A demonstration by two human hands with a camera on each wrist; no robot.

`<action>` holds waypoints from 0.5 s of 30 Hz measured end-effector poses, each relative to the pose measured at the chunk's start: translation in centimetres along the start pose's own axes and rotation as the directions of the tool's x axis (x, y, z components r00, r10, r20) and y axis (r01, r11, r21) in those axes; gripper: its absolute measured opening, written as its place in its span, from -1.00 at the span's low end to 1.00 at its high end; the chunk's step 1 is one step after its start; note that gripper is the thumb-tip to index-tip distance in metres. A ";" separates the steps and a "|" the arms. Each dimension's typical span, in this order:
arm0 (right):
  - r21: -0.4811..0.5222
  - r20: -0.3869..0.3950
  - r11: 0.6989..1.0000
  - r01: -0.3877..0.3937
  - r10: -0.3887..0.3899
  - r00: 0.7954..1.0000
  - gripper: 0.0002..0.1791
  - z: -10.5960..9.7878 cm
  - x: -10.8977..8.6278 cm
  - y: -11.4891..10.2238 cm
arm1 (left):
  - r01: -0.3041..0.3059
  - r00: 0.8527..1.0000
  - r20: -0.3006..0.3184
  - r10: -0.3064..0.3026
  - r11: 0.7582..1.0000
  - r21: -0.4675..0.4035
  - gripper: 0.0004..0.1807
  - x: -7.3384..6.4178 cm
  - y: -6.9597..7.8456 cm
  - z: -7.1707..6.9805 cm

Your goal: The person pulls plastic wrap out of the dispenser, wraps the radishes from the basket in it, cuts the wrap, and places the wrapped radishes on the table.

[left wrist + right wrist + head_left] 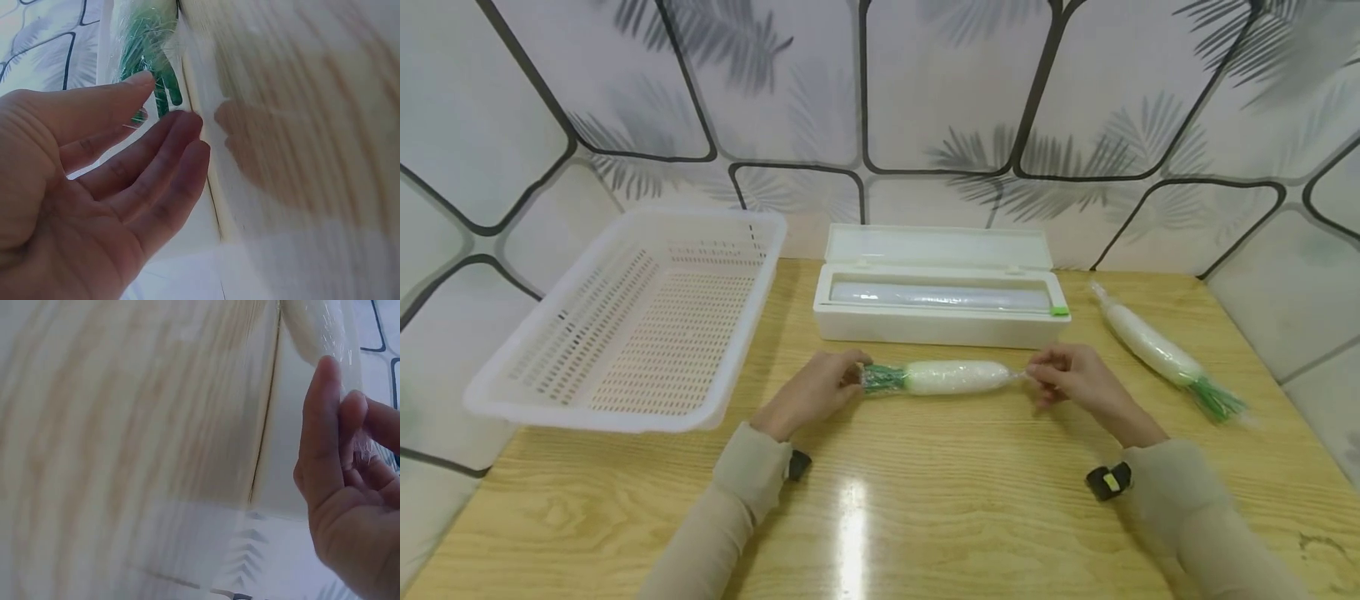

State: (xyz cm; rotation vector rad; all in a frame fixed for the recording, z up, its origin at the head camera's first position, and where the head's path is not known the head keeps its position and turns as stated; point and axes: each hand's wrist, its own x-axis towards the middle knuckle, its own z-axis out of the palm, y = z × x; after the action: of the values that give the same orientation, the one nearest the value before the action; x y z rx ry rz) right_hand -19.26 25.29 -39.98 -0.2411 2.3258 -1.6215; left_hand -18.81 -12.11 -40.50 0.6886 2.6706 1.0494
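A white radish [958,377] wrapped in clear plastic film lies crosswise on the table, its cut green stems [883,378] pointing left. At the stem end, my left hand [822,385] pinches the film between thumb and fingers; the left wrist view shows the green stems [147,50] just beyond the thumb tip. My right hand [1071,379] pinches the twisted film tail at the radish's tip. In the right wrist view, the wrapped tip [315,331] sits above the fingers of that hand [350,481].
Behind the radish stands a white cling film box [940,329], lid raised, with a film roll [940,296] inside. A white plastic basket [718,367] is at the left. Another wrapped radish [1153,346] lies at the right. A patterned wall [940,92] borders the wooden table [970,500].
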 end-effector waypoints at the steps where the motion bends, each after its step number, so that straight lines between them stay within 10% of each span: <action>1: -0.012 -0.010 1.000 0.000 0.000 1.000 -0.72 0.0 0.0 0.1 | -0.002 1.000 -0.001 0.002 1.000 -0.006 -0.58 0.0 -0.1 0.0; 8: -0.156 -0.033 0.986 0.061 -0.066 0.997 -0.71 -0.2 0.3 0.2 | -0.022 1.000 -0.005 0.022 0.998 -0.064 -0.62 -0.4 -0.5 -0.1; 15: -0.467 -0.077 0.877 0.110 -0.164 0.983 -0.81 0.5 1.3 -0.3 | -0.058 0.997 0.045 0.063 0.994 -0.092 -0.69 -0.8 -0.5 -0.3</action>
State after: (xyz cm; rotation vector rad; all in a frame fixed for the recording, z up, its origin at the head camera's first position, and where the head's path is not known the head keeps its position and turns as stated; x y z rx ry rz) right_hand -20.30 24.31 -40.04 -0.4333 2.8193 -1.1315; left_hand -18.45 -13.02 -40.61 0.7713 2.5588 1.1470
